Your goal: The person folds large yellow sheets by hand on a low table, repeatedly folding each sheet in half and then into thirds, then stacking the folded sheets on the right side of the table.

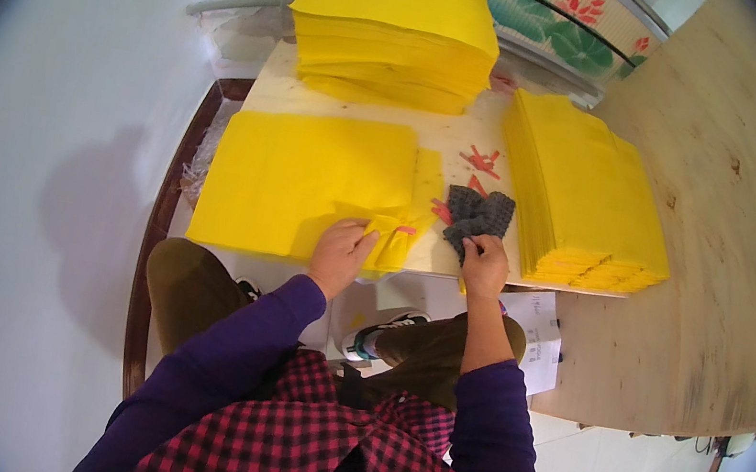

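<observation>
My left hand [343, 252] is closed on the folded-up near right corner of a yellow fabric sheet [309, 178], which lies flat on the table in front of me. A short red strip [406, 230] sits on that lifted corner. To the right, my right hand [485, 265] pinches the near edge of a crumpled dark grey textured cloth [479, 216] resting on the tabletop. Whether its fingertips hold anything besides the cloth is too small to see. Several loose red strips [481, 161] lie beyond the cloth, and a few more touch its left side.
A tall stack of yellow sheets [392, 35] stands at the table's far side, and another yellow stack [586, 202] on the right. A large wooden board [697, 233] rises beyond it. Below the table's right edge is a white box [532, 340]. A white wall [53, 142] bounds the left.
</observation>
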`<control>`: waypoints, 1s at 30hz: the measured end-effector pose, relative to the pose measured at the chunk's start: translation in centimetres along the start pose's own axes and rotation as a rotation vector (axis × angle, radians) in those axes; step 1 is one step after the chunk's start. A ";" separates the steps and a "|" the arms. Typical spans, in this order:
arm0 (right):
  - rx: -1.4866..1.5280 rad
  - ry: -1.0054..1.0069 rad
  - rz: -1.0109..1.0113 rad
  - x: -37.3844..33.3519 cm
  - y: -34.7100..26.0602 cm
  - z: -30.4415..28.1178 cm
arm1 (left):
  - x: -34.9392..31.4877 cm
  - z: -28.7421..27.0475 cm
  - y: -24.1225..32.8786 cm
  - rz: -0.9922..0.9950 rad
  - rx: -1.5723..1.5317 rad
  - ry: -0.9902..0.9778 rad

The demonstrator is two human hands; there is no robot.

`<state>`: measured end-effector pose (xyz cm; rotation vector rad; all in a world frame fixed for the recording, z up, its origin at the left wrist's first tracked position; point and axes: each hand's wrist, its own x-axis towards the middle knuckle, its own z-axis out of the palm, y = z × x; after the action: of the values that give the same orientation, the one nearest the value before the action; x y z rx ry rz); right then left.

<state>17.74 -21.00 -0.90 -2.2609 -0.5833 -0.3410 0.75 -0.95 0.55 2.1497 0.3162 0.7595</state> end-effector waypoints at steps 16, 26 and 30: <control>0.384 -0.523 -0.143 0.0 -10.2 -0.1 | -0.1 -0.1 -0.6 -0.009 0.013 -0.067; 0.435 -0.673 -0.183 0.6 -9.5 2.8 | 0.2 -0.6 0.4 0.047 -0.079 -0.029; 0.477 -0.718 -0.116 0.6 -8.8 3.0 | 0.1 -1.0 0.6 -0.010 -0.058 -0.101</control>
<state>13.98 -13.33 2.75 -1.8411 -1.0332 0.5372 0.16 -0.67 1.50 2.1216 0.2489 0.6445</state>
